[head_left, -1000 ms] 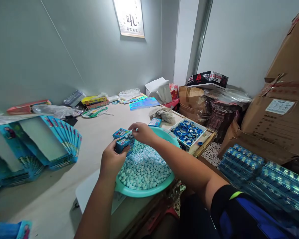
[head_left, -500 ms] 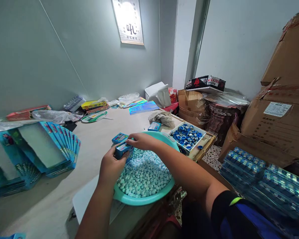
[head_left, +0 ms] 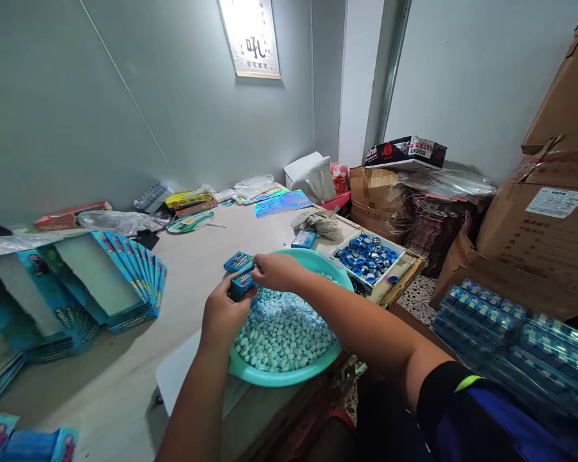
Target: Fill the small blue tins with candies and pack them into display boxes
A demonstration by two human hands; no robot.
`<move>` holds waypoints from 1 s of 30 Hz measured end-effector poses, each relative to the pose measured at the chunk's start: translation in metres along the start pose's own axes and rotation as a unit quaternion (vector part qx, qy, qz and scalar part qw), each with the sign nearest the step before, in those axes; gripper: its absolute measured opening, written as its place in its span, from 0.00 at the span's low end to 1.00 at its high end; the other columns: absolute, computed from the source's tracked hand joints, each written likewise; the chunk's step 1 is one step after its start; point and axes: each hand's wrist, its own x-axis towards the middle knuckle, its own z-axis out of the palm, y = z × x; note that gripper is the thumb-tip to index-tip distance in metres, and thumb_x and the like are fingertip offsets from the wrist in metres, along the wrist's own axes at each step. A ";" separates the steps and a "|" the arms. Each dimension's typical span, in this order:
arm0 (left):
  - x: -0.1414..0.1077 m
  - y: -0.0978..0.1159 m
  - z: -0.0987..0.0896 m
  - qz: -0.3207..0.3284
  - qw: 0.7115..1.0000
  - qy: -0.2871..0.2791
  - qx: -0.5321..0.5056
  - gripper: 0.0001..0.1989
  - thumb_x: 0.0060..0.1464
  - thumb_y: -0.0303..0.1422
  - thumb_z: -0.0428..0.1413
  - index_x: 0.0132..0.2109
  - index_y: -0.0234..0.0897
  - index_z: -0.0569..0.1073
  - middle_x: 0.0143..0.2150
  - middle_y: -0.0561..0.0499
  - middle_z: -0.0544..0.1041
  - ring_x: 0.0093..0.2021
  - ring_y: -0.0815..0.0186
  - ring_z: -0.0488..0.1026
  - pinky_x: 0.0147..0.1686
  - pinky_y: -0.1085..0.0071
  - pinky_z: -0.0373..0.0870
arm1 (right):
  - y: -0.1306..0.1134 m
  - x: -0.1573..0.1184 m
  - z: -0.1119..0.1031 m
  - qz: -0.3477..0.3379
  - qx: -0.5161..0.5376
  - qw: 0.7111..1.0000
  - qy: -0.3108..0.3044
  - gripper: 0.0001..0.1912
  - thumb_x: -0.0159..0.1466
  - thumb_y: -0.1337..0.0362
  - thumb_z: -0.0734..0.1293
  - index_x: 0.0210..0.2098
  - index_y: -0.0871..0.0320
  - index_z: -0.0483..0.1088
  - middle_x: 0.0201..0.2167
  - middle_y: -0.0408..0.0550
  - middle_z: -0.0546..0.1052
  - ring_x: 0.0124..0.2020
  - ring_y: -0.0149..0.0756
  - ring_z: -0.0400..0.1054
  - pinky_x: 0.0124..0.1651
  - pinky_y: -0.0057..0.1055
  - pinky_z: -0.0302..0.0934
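Jutting in at the bottom L corner, a blue pkg is cut off by the frame edge, so you only get its upper part. Just above it, fanned blue cartons stand on the table; their far L end runs dark & the small print is too tiny to read. Behind them, nr the wall, a clear plastic bag lies among odds & ends, hard to sort out.

Mid-frame, a white board sits partly hidden by yr L forearm. Yr L hand has a firm hold on a small blue box, up at the L rim of the teal basin; the fingers on its far side are hidden. A 2nd blue box shows just behind, partly blocked; can't tell if the two touch. Pale tablets lie heaped in the basin, some covered by yr R forearm. Yr R hand has its fingers bent at the held box's R end; tips unclear, so can't tell if they pinch or just touch.

Past the basin, a 3rd blue box lies by a crumpled cloth. Further R: blue caps in a tray, then brown cartons cut off at the R edge, & wrapped blue packs partly behind yr sleeve.
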 end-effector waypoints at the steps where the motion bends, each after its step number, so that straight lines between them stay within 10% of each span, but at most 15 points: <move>1: 0.000 -0.001 0.000 0.004 1.000 0.001 0.003 0.29 0.46 0.43 0.63 0.55 0.35 0.79 0.49 0.41 0.82 0.52 0.45 0.79 0.54 0.53 0.75 | 0.000 0.000 0.000 0.002 -0.002 1.000 0.005 0.15 0.72 0.56 0.61 0.47 0.58 0.74 0.41 0.53 0.81 0.38 0.43 0.73 0.30 0.34 0.49; 25: -0.009 -0.011 0.007 0.011 0.999 -0.002 -0.035 0.24 0.48 0.31 0.66 0.54 0.36 0.79 0.51 0.42 0.82 0.53 0.50 0.78 0.58 0.55 0.73 | 0.016 -0.003 0.012 0.025 0.198 0.980 -0.022 0.09 0.74 0.61 0.64 0.50 0.55 0.74 0.27 0.40 0.73 0.28 0.33 0.66 0.30 0.27 0.54; 30: -0.009 -0.008 0.007 0.001 1.000 -0.003 -0.029 0.24 0.49 0.30 0.66 0.55 0.35 0.79 0.50 0.42 0.82 0.52 0.50 0.79 0.58 0.55 0.74 | 0.014 -0.004 0.008 -0.040 0.118 0.992 0.008 0.11 0.74 0.67 0.62 0.46 0.55 0.77 0.39 0.48 0.80 0.40 0.39 0.73 0.39 0.31 0.60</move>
